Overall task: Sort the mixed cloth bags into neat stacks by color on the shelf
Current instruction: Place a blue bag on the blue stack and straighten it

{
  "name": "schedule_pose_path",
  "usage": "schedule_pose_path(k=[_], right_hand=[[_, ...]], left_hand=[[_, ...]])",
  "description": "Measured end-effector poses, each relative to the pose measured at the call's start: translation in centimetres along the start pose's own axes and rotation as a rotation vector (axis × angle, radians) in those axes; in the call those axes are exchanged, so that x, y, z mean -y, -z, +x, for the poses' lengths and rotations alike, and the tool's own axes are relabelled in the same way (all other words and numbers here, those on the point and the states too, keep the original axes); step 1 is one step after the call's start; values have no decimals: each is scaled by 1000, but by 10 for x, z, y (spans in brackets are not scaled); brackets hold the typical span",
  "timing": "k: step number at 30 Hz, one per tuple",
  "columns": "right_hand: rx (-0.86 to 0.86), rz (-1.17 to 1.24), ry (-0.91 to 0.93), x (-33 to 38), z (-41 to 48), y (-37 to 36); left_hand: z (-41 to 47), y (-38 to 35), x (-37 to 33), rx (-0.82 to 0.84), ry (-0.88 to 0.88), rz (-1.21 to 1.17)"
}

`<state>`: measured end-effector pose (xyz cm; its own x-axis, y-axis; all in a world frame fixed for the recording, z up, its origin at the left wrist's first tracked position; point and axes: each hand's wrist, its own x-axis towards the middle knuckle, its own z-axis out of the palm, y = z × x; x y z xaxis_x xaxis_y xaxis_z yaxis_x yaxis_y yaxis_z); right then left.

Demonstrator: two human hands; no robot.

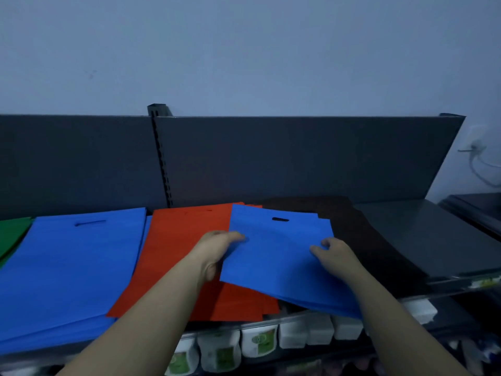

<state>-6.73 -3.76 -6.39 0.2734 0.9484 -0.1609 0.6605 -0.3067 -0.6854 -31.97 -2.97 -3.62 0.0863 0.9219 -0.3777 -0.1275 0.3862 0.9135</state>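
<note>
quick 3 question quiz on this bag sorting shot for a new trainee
1. True or false: both hands grip the same blue bags.
2. Which colour lies directly under the held bags: A green, B red, C white?
3. Fill in: the big blue stack lies to the ___ of the red stack.

Key:
1. True: left hand and right hand hold the small blue bags.
2. B, the red stack.
3. Left: the big blue stack.

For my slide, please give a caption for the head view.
Both hands, left hand and right hand, hold blue bags above red stack.
</note>
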Motion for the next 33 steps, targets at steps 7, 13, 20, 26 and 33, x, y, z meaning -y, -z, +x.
schedule_pose_path(k=[7, 13, 20, 26, 33], right_hand=[[-36, 5, 29, 24, -20, -21], [8, 62, 137, 85, -21, -58], [58, 248, 245, 157, -28, -124], [214, 185, 319, 203, -51, -182], [265, 11, 410, 239, -71, -236]], left_hand=[[-14, 40, -5, 89, -191, 110], [-47, 109, -27, 53, -278, -71], [-81, 198, -24, -238, -344, -23], [-103, 273, -9, -485, -269, 179], [-104, 346, -11, -667, -146, 521]])
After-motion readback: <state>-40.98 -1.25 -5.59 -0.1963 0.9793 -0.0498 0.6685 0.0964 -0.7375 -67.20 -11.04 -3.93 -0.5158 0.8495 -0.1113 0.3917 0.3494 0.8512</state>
